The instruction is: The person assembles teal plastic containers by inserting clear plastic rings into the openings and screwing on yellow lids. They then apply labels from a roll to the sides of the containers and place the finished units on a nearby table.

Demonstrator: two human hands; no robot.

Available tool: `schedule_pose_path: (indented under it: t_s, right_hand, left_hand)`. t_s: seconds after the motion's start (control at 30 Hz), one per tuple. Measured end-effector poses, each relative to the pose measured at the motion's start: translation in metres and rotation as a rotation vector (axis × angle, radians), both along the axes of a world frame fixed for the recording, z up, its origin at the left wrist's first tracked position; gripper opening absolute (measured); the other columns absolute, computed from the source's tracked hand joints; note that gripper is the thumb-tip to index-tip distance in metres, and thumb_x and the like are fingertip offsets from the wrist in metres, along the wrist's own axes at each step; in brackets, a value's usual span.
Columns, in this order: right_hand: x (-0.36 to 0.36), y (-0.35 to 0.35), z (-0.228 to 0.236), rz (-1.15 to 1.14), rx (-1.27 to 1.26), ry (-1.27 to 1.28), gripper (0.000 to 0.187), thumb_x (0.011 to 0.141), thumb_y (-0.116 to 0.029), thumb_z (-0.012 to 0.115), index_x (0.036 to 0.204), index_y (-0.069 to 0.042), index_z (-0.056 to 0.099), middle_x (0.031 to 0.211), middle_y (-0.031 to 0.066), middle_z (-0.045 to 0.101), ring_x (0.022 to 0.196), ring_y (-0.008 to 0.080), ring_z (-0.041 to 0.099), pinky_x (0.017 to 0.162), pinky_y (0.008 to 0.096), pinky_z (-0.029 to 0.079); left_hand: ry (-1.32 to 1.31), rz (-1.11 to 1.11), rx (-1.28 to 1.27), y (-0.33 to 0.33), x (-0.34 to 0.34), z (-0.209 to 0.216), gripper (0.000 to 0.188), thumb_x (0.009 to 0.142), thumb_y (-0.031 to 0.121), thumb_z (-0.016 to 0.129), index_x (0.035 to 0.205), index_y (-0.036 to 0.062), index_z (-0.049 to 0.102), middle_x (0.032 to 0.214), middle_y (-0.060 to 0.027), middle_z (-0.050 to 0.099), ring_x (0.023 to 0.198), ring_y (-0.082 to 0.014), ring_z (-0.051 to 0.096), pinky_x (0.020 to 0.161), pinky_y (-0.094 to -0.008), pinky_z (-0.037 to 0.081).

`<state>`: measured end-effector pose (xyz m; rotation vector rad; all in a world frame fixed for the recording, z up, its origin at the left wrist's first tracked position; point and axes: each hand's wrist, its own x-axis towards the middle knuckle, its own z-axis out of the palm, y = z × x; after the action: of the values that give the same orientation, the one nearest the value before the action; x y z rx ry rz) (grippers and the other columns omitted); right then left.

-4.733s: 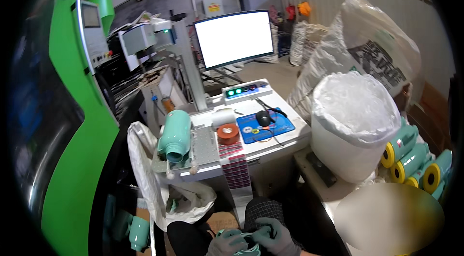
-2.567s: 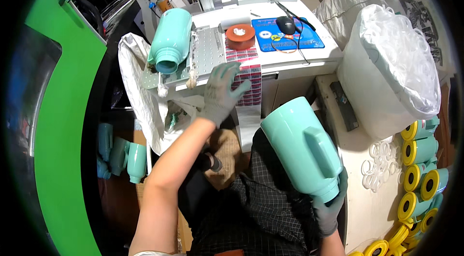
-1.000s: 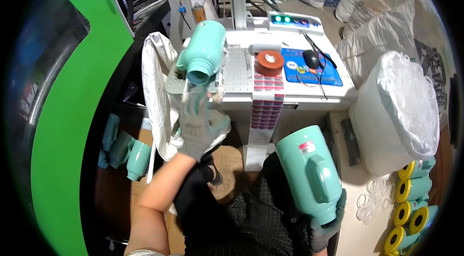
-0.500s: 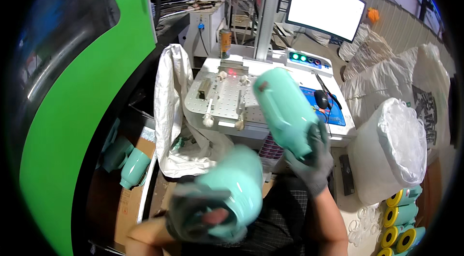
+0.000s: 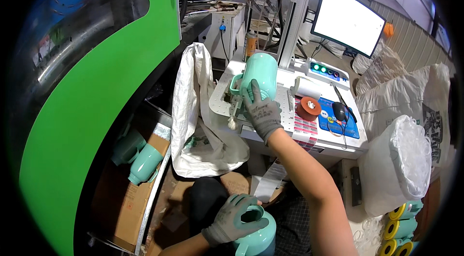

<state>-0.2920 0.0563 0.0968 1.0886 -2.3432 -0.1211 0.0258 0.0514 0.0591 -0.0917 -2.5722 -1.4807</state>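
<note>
A mint-green thermos jug (image 5: 261,70) with a side handle lies on the perforated metal plate (image 5: 222,107) of the white workbench. My gloved right hand (image 5: 263,113) is on its near end, fingers stretched along its body and thumb hidden. Low in front of me, a second mint-green thermos jug (image 5: 265,234) stands tilted at my lap, its round mouth facing up. My gloved left hand (image 5: 234,220) curls around that mouth, fingers and thumb at opposite sides of the rim.
A roll of printed labels (image 5: 308,108), a white roll (image 5: 307,88) and a mouse (image 5: 339,110) are right of the plate. A white sack (image 5: 191,111) hangs left of the bench. More jugs (image 5: 146,164) lie in the left-hand box. A large white bag (image 5: 386,169) stands at right.
My right hand has brought its jug left onto the plate. My left hand's jug has moved down and right to my lap, mouth now upward. The view has shifted, showing the label roll.
</note>
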Motion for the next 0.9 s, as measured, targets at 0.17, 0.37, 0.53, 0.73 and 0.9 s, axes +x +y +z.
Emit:
schedule_pose_path:
  t_s: [0.17,0.37,0.53,0.73,0.9]
  right_hand:
    - [-0.013,0.015,0.008,-0.039,0.045,0.024,0.060,0.102,-0.019,0.053,0.161,-0.016,0.040,0.170,0.0244,0.032,0.066,0.0254,0.071,0.052,0.0429,0.056]
    - [0.041,0.048,-0.018,0.186,-0.434,-0.201,0.050,0.095,-0.031,0.061,0.139,-0.005,0.063,0.128,0.0208,0.061,0.088,0.0324,0.065,0.078,0.0483,0.052]
    - [0.156,0.231,-0.087,0.154,-0.698,-0.262,0.063,0.091,-0.036,0.075,0.144,-0.007,0.056,0.146,0.0218,0.056,0.124,0.0369,0.063,0.099,0.0482,0.054]
    - [0.342,0.519,-0.120,-0.936,-0.976,0.114,0.061,0.085,-0.022,0.082,0.137,0.001,0.060,0.126,0.0202,0.068,0.116,0.0362,0.066,0.103,0.0425,0.052]
    - [0.531,0.714,-0.079,-1.560,-0.559,0.560,0.060,0.089,-0.023,0.077,0.141,0.001,0.057,0.130,0.0222,0.064,0.118,0.0392,0.062,0.105,0.0463,0.049]
  left_hand:
    - [0.067,-0.062,-0.022,0.009,-0.012,-0.003,0.059,0.078,0.039,0.090,0.122,0.0098,0.066,0.119,-0.0104,0.065,0.113,-0.0333,0.059,0.103,-0.0451,0.046]
    - [-0.060,-0.283,0.389,0.002,-0.022,-0.009,0.063,0.078,0.024,0.087,0.129,-0.0007,0.060,0.126,-0.0165,0.058,0.116,-0.0337,0.059,0.101,-0.0474,0.049]
    - [-0.131,-0.468,0.258,-0.009,-0.038,0.009,0.070,0.073,0.030,0.086,0.134,0.0036,0.064,0.127,-0.0135,0.064,0.116,-0.0308,0.061,0.105,-0.0449,0.047]
    - [-0.323,-0.535,0.175,-0.029,-0.050,-0.019,0.086,0.081,0.031,0.084,0.151,-0.0028,0.048,0.148,-0.0155,0.052,0.132,-0.0307,0.050,0.115,-0.0427,0.038]
    - [-0.384,-0.506,0.292,-0.014,-0.061,-0.047,0.080,0.090,0.026,0.078,0.154,-0.0044,0.042,0.151,-0.0171,0.048,0.132,-0.0300,0.048,0.114,-0.0432,0.038]
